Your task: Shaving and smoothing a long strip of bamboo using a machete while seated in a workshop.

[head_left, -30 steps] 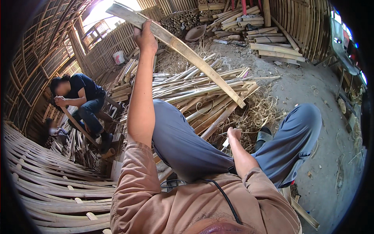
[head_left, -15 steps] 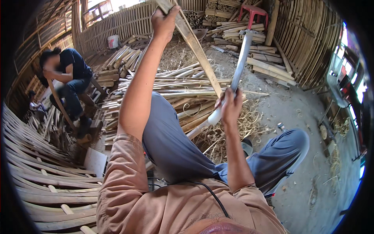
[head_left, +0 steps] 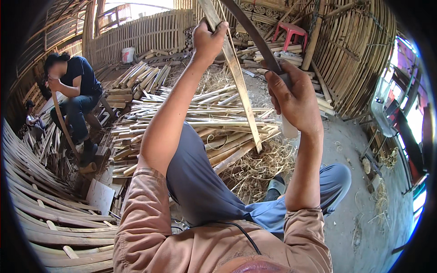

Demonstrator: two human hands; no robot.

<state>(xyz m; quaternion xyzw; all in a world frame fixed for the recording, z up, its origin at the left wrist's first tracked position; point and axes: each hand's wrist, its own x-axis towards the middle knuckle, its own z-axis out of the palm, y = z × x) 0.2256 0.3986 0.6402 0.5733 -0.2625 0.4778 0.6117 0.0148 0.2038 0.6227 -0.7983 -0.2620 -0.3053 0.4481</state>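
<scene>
In my raised left hand (head_left: 209, 43) is a long flat bamboo strip (head_left: 241, 91), closed in my fingers near its upper part. The strip slants down to the right, its lower end over the pile of split bamboo. My right hand (head_left: 293, 98) grips a long knife with a dark blade (head_left: 257, 36) and a pale handle (head_left: 289, 128) that sticks out below my fist. The blade tilts up to the left, and its tip runs out at the top of the picture. Beside the strip, near my left hand, runs a thin sliver (head_left: 231, 41).
Split bamboo (head_left: 182, 113) lies heaped ahead, with curled shavings (head_left: 259, 175) at its near right. More strips (head_left: 59, 223) lie at the left. Another person (head_left: 77, 86) sits at the far left holding a wooden piece. A red stool (head_left: 291, 34) stands at the back, above bamboo bundles.
My right hand has risen toward me and to the right; the knife blade, earlier leaning up to the right, now leans up to the left. My left hand has shifted right with the strip.
</scene>
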